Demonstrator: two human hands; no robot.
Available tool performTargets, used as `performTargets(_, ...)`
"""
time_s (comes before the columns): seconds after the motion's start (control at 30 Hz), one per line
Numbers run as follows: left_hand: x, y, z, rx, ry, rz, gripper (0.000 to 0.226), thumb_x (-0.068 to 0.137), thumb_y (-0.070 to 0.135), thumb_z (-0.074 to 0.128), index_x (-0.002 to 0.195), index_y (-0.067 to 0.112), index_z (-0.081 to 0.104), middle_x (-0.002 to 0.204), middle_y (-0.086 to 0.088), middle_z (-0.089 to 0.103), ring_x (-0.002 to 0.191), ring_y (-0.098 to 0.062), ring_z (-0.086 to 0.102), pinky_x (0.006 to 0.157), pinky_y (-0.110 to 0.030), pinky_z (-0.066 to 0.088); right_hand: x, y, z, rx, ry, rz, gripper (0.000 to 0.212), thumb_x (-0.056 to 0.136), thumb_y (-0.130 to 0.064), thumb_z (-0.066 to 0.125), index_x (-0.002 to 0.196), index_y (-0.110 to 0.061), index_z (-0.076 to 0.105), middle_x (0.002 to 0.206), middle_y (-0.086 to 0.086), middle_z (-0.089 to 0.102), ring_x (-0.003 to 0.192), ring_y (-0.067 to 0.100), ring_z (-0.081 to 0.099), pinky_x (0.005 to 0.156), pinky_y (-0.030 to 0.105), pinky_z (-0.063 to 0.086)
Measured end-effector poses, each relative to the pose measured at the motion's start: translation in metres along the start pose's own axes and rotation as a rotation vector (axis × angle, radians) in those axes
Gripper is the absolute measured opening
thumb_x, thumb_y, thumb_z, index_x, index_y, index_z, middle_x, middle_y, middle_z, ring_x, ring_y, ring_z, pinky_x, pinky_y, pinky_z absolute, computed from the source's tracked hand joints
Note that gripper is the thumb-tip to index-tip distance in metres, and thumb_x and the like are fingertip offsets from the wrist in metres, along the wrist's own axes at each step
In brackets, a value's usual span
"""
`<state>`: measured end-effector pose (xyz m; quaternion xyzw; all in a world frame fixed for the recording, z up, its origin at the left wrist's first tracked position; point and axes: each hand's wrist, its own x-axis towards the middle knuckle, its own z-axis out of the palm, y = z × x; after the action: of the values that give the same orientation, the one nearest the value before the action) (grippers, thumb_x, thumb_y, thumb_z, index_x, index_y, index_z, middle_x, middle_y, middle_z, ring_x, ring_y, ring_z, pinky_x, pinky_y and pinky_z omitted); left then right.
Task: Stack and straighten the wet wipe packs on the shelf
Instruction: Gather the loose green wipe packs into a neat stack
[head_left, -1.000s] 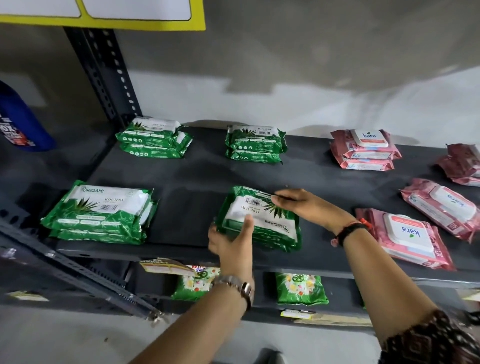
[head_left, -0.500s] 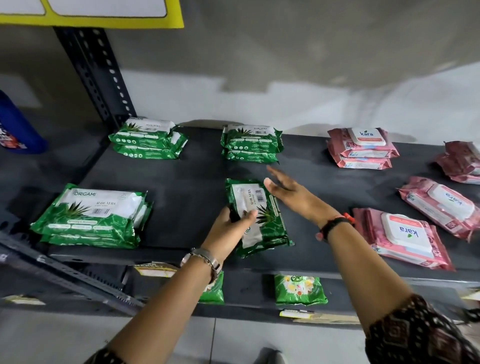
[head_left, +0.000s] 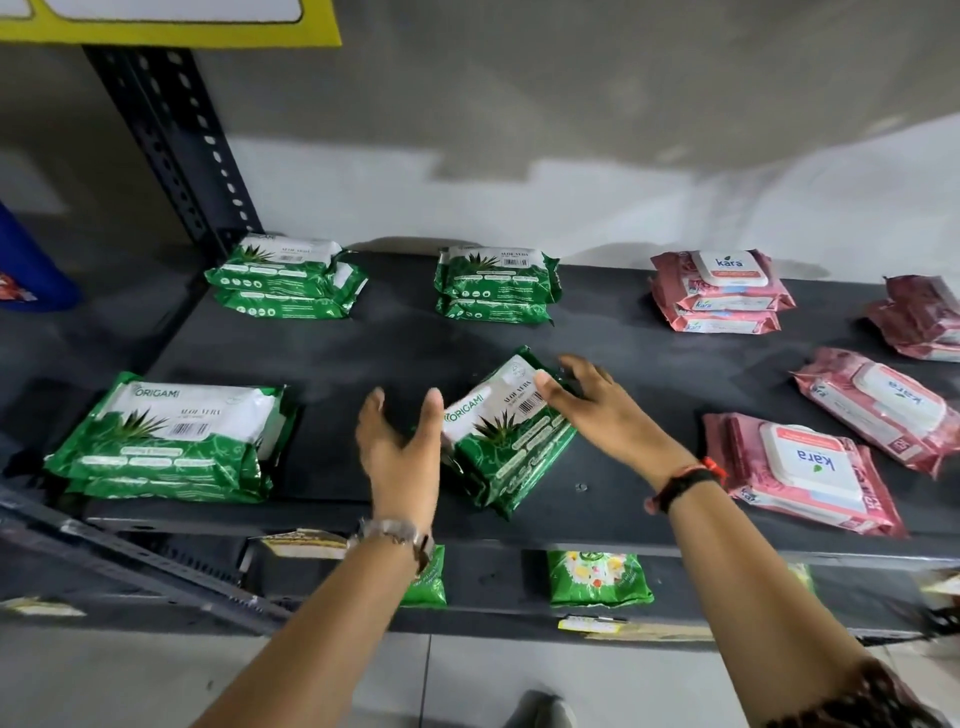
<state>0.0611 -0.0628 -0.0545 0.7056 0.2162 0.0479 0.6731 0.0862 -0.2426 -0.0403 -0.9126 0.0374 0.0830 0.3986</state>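
- Head view: a dark grey shelf (head_left: 395, 343) is running left to right under a wall that is showing grey above and white below; a perforated dark upright (head_left: 176, 150) is rising at the shelf's back left corner, and a yellow-edged sign (head_left: 171, 28) is hanging above it.
- Green wet wipe packs are sitting in stacks at the back left corner (head_left: 285, 280), at the back middle (head_left: 498, 283) and at the front left edge (head_left: 171, 441).
- Pink packs are lying at the back right (head_left: 719, 291), at the far right edge (head_left: 924, 317), and as two loose groups toward the front right (head_left: 802, 475) (head_left: 878, 410).
- The skewed green stack (head_left: 506, 441) is lying at the front middle, turned diagonally to the shelf's front edge.
- The left hand (head_left: 397, 441) is spread, its thumb touching the stack's left end.
- The right hand (head_left: 597, 410) is spread, its fingertips pressing on the stack's top right corner.
- On a lower shelf (head_left: 493, 582), small green packets (head_left: 597, 577) are standing near the front edge.
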Motion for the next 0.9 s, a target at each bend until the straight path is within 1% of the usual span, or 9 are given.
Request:
performTargets(0.1, -0.017, -0.009, 0.009, -0.169, 0.0, -0.29, 0.062, 0.081, 0.032, 0.059, 0.132, 0.013, 0.029, 0.143, -0.014, 0.03, 0.126, -0.03, 0.037, 0.109, -0.045, 0.03, 0.004, -0.003, -0.002, 0.055, -0.112, 0.005, 0.053, 0.087, -0.049, 0.041, 0.129, -0.017, 0.042, 0.128, 0.01, 0.054, 0.116, 0.025, 0.051, 0.098, 0.036, 0.039)
performTargets(0.17, -0.019, -0.004, 0.015, -0.242, -0.071, -0.357, 0.049, 0.083, 0.026, 0.058, 0.124, 0.011, 0.035, 0.138, -0.016, 0.038, 0.119, -0.032, 0.046, 0.103, -0.05, 0.037, -0.001, -0.004, 0.0, 0.065, -0.098, 0.005, 0.047, 0.087, -0.051, 0.04, 0.117, -0.017, 0.052, 0.116, 0.009, 0.062, 0.107, 0.025, 0.057, 0.093, 0.039, 0.043)
performTargets(0.3, 0.0, 0.013, 0.012, -0.219, -0.23, -0.323, 0.034, 0.084, 0.015, 0.057, 0.115, 0.009, 0.045, 0.125, -0.016, 0.053, 0.111, -0.033, 0.053, 0.099, -0.052, 0.042, -0.02, 0.002, 0.009, 0.016, 0.012, 0.019, 0.047, 0.084, -0.06, 0.036, 0.09, -0.018, 0.055, 0.086, 0.004, 0.058, 0.086, 0.024, 0.054, 0.071, 0.034, 0.04)
performTargets(0.37, 0.007, 0.019, 0.006, -0.165, -0.359, -0.278, 0.019, 0.084, 0.015, 0.057, 0.102, 0.011, 0.054, 0.118, -0.013, 0.059, 0.114, -0.032, 0.053, 0.104, -0.05, 0.037, -0.029, 0.004, 0.014, 0.034, 0.056, 0.041, 0.043, 0.083, -0.06, 0.036, 0.075, -0.02, 0.049, 0.075, 0.001, 0.051, 0.081, 0.023, 0.05, 0.067, 0.034, 0.036)
performTargets(0.43, 0.008, 0.018, 0.002, -0.139, -0.436, -0.267, 0.014, 0.084, 0.015, 0.056, 0.098, 0.014, 0.057, 0.121, -0.013, 0.059, 0.117, -0.029, 0.05, 0.107, -0.049, 0.033, -0.033, 0.004, 0.017, 0.07, 0.091, 0.075, 0.041, 0.084, -0.058, 0.038, 0.065, -0.022, 0.038, 0.073, 0.001, 0.047, 0.082, 0.022, 0.045, 0.067, 0.034, 0.033)
performTargets(0.5, 0.005, 0.015, 0.0, -0.14, -0.466, -0.256, 0.015, 0.085, 0.016, 0.054, 0.099, 0.016, 0.058, 0.126, -0.011, 0.057, 0.12, -0.027, 0.048, 0.109, -0.05, 0.029, -0.036, 0.002, 0.02, 0.088, 0.104, 0.103, 0.041, 0.085, -0.056, 0.038, 0.067, -0.019, 0.037, 0.079, 0.004, 0.049, 0.082, 0.024, 0.046, 0.067, 0.035, 0.034)
performTargets(0.6, 0.002, 0.012, 0.001, -0.149, -0.477, -0.253, 0.015, 0.086, 0.017, 0.053, 0.1, 0.017, 0.058, 0.125, -0.007, 0.057, 0.12, -0.023, 0.048, 0.11, -0.048, 0.028, -0.038, 0.0, 0.021, 0.077, 0.109, 0.118, 0.043, 0.087, -0.054, 0.036, 0.082, -0.012, 0.046, 0.095, 0.012, 0.052, 0.085, 0.029, 0.052, 0.069, 0.034, 0.035)
performTargets(0.73, 0.005, 0.011, -0.001, -0.12, -0.512, -0.232, 0.029, 0.087, 0.017, 0.051, 0.115, 0.009, 0.053, 0.129, -0.012, 0.055, 0.122, -0.025, 0.046, 0.111, -0.049, 0.026, -0.043, 0.0, 0.022, 0.131, 0.103, 0.118, 0.039, 0.088, -0.051, 0.038, 0.067, -0.017, 0.037, 0.078, 0.003, 0.048, 0.078, 0.022, 0.044, 0.056, 0.027, 0.031)
performTargets(0.9, 0.007, 0.011, -0.006, -0.121, -0.535, -0.246, 0.031, 0.085, 0.015, 0.052, 0.115, 0.006, 0.053, 0.128, -0.016, 0.055, 0.122, -0.029, 0.046, 0.111, -0.05, 0.026, -0.048, 0.001, 0.028, 0.216, 0.083, 0.141, 0.049, 0.086, -0.055, 0.037, 0.092, -0.007, 0.047, 0.09, 0.005, 0.051, 0.09, 0.021, 0.046, 0.071, 0.032, 0.032)
